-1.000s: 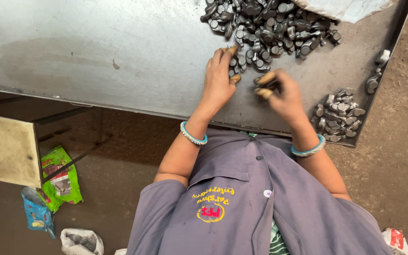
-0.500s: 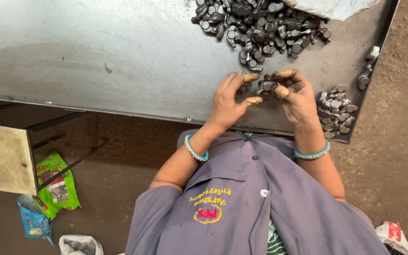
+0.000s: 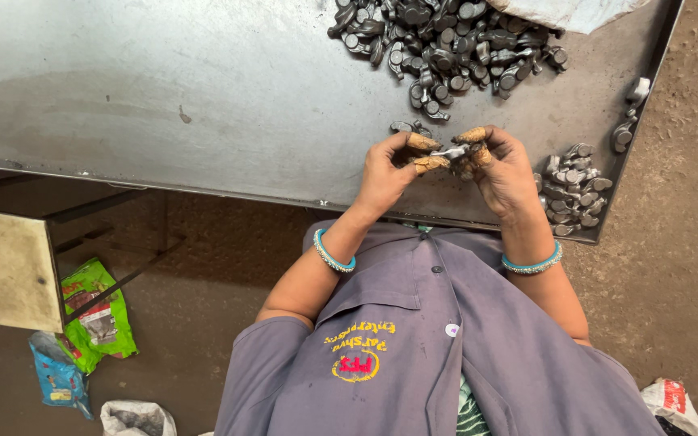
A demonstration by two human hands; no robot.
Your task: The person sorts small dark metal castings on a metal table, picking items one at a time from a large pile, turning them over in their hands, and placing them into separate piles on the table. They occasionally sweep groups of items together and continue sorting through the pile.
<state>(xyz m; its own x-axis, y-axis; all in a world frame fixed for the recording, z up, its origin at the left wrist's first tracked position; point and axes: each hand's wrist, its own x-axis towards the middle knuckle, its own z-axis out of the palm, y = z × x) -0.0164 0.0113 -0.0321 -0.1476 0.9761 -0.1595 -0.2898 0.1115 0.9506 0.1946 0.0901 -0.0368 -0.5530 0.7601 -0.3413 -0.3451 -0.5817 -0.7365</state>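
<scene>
Both your hands meet just above the near edge of the desk [image 3: 203, 105], pinching one small metal part [image 3: 452, 151] between them. Your left hand [image 3: 389, 169] grips it with thumb and forefinger, and your right hand [image 3: 504, 171] closes on its other end; the fingertips [image 3: 423, 143] wear tan covers. A second ago your left hand lay flat by the big pile and your right hand held something alone. Since then the two have come together and lifted slightly toward you, so the piece is now shared between both hands, which looks like a close check or a turning of it.

A big heap of dark metal parts [image 3: 446, 40] sits at the far side of the desk, and a smaller heap [image 3: 571, 190] lies near the right corner, just beside your right hand. A few loose pieces [image 3: 630, 121] rest along the right edge. A pale cloth [image 3: 575, 10] shows at the far right.

Its surface is bare grey sheet metal, scuffed and stained. Below, the floor [image 3: 672, 266] is brown dirt, with a green packet [image 3: 98, 315], a blue packet [image 3: 56, 375] and a white bag [image 3: 132, 418] at the near left.
</scene>
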